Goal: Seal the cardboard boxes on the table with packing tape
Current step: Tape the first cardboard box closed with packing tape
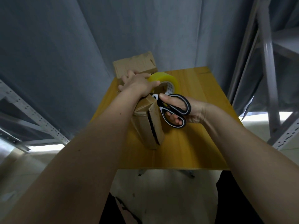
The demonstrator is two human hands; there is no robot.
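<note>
The left hand (137, 84) grips the tape roll (166, 83); the right hand (182, 110) grips scissors (174, 110). The open cardboard box (148, 120) sits mid-worktop (202, 143). A second box (135, 63) overhangs the 11 o'clock edge.

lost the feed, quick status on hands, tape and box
Left hand grips tape roll. Right hand holds scissors. Near box under both, flap up. Nothing blocking.

Storeroom or warehouse: slotted grey metal racking (29, 113) either side, grey curtain (64, 46) behind a small yellow surface (202, 97).
</note>
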